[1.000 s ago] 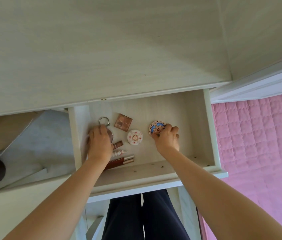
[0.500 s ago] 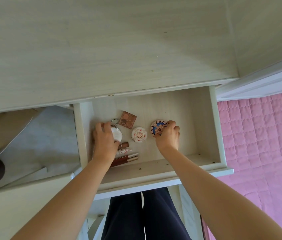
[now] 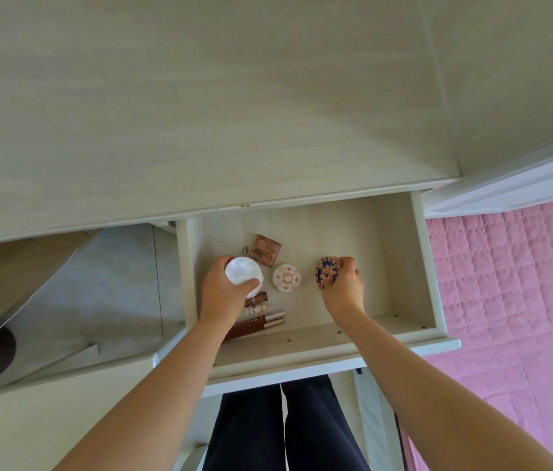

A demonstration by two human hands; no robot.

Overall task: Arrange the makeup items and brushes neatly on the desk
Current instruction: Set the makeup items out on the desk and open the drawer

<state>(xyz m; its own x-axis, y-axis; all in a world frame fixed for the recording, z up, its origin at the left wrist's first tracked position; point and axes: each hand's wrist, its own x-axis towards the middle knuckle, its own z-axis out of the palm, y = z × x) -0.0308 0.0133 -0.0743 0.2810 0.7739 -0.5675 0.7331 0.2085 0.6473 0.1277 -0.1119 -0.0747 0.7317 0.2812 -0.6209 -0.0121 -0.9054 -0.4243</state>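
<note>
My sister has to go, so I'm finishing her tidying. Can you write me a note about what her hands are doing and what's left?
Left hand grips a round white compact, lifted in the open drawer.
Right hand pinches a blue patterned compact.
In the drawer: brown eyeshadow palette, floral compact, several lip tubes.
Done: nothing on the desk yet.
Left: move everything up and line it neatly.

Pale wood-grain desk top (image 3: 200,107) filled the upper view, soft shadow bands across it. Open drawer (image 3: 400,260) of the same pale wood sat under its front edge. Pink quilted bedspread (image 3: 512,300) lay to the right, white trim (image 3: 512,185) above it. Light grey floor (image 3: 115,283) showed left of the drawer. Even daylight, no harsh glare.
</note>
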